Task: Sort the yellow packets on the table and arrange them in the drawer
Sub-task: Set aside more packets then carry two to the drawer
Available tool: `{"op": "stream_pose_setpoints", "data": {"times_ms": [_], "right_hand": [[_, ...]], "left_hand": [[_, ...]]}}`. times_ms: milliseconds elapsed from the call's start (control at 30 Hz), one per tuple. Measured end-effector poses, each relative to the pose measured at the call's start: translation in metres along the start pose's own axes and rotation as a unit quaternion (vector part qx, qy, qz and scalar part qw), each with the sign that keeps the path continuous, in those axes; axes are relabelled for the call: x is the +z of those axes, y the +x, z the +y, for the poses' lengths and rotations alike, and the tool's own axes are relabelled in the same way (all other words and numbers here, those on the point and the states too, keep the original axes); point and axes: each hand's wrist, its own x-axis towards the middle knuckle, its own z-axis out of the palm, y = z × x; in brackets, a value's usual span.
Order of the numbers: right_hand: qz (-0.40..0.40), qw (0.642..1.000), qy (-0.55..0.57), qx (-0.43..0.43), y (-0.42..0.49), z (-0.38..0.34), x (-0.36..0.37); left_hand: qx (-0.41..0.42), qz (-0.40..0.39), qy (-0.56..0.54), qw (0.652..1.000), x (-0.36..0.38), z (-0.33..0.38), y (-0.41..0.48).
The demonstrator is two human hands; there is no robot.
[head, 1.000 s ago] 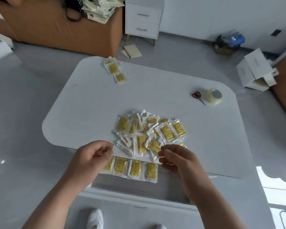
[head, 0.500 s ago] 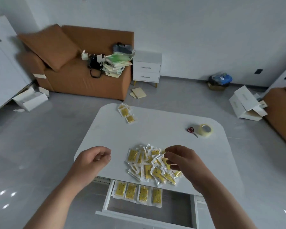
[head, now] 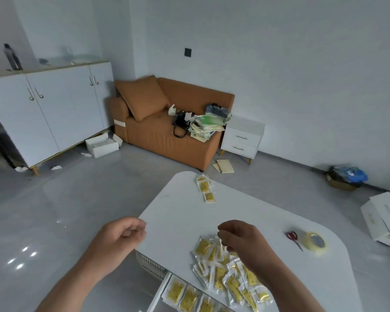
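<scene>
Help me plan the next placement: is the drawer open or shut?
Open. The drawer sticks out below the table edge, with a row of yellow packets lying inside.

right hand [head: 241,239] over packet pile [head: 223,275] | left hand [head: 122,237] curled | drawer [head: 160,290]: packet row [head: 188,299]
</scene>
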Motion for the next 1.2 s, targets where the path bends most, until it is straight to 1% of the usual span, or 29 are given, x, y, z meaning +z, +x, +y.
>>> {"op": "stream_pose_setpoints", "data": {"times_ms": [167, 267, 367, 533, 667, 800, 967, 1100, 1200], "right_hand": [[-0.004, 1.000, -0.016, -0.007, 0.020, -0.038, 0.059], [0.014, 1.000, -0.004, -0.001, 0.033, -0.062, 0.098], [0.040, 0.999, 0.006, 0.000, 0.043, -0.083, 0.135], [0.052, 0.999, 0.000, 0.002, 0.066, -0.110, 0.178], [0.062, 0.998, -0.001, 0.009, 0.095, -0.123, 0.193], [0.076, 0.997, 0.002, 0.024, 0.140, -0.127, 0.201], [0.077, 0.996, 0.008, 0.045, 0.222, -0.136, 0.209], [0.084, 0.995, 0.030, 0.051, 0.297, -0.153, 0.212], [0.082, 0.995, 0.023, 0.049, 0.343, -0.171, 0.211]], "left_hand": [[0.021, 0.003, 0.034, 0.999, -0.073, -0.019, 0.016], [0.019, 0.004, 0.014, 1.000, -0.124, -0.031, 0.036], [0.009, -0.017, 0.006, 1.000, -0.167, -0.037, 0.055], [0.015, -0.037, 0.027, 0.999, -0.219, -0.043, 0.094], [0.015, -0.055, 0.027, 0.998, -0.237, -0.049, 0.137], [0.020, -0.080, 0.030, 0.996, -0.240, -0.051, 0.194], [0.021, -0.120, 0.038, 0.992, -0.238, -0.050, 0.288], [0.019, -0.126, 0.050, 0.991, -0.238, -0.047, 0.367], [0.021, -0.134, 0.054, 0.989, -0.240, -0.044, 0.412]]}}
